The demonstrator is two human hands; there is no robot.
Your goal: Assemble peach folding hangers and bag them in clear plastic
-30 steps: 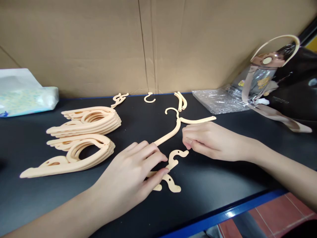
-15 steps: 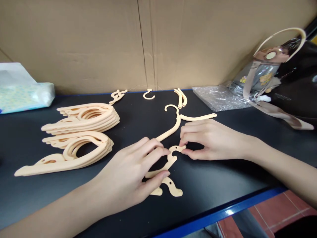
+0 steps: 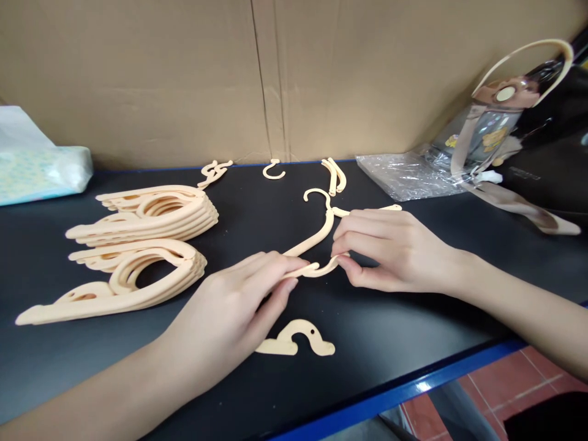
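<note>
My left hand (image 3: 250, 300) and my right hand (image 3: 386, 251) pinch the two ends of a cream plastic hanger piece (image 3: 321, 269), raised a little above the table and seen nearly edge-on. Its left part is hidden by my left fingers. Just behind my hands lies a cream hanger (image 3: 316, 236) with a hook and two spread arms; my right hand covers part of one arm. A similar curved hanger piece (image 3: 301, 334) with a small hole lies flat in front, its left end partly behind my left hand.
Two stacks of folded hangers (image 3: 156, 214) stand at left. Along the back lie a loose hook (image 3: 274, 171), small hanger parts (image 3: 215, 173) and two short arms (image 3: 334, 176). At right are a clear plastic bag (image 3: 395, 174), a strapped bottle (image 3: 496, 131) and a black bag (image 3: 546, 177); a tissue pack (image 3: 46, 171) is far left.
Both hands have lifted the hanger piece off the table and tilted it from lying flat to nearly edge-on. The second piece stays on the table, now apart from it.
</note>
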